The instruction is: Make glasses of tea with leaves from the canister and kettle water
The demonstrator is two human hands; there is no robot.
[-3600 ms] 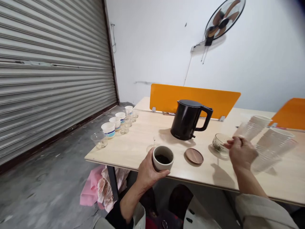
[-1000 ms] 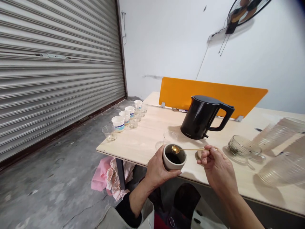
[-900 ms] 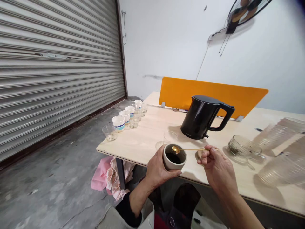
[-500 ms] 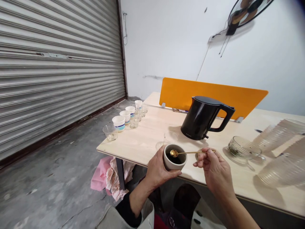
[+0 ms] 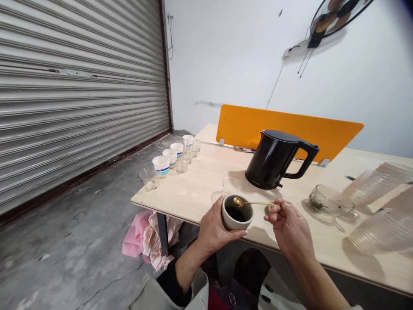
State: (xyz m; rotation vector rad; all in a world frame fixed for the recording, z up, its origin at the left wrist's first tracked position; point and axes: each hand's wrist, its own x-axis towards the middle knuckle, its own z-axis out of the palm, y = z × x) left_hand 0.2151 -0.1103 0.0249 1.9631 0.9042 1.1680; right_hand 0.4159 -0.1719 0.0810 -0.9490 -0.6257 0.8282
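Observation:
My left hand [image 5: 215,228] is wrapped round a small grey cup [image 5: 238,222], tilted slightly at the table's front edge, with dark contents inside. Between the thumb and fingers of my right hand [image 5: 292,226] is the handle of a thin gold spoon [image 5: 258,203]. Its bowl hangs over the cup's far inner rim; whether it touches the wall I cannot tell. Just behind the cup stands a clear plastic cup [image 5: 231,185], partly hidden by it. A small roundish thing [image 5: 267,209] shows in part beside my right fingers.
A black electric kettle [image 5: 272,159] stands behind the cup, before an orange divider [image 5: 284,125]. To the right are a glass cup [image 5: 322,199] holding leaves and stacked clear cups [image 5: 383,232]. Paper cups [image 5: 161,165] and clear cups line the table's left edge. Pink cloth [image 5: 137,234] lies below.
The spoon's bowl has risen a little and shifted slightly right and away from me over the cup. My left hand and the cup have hardly moved.

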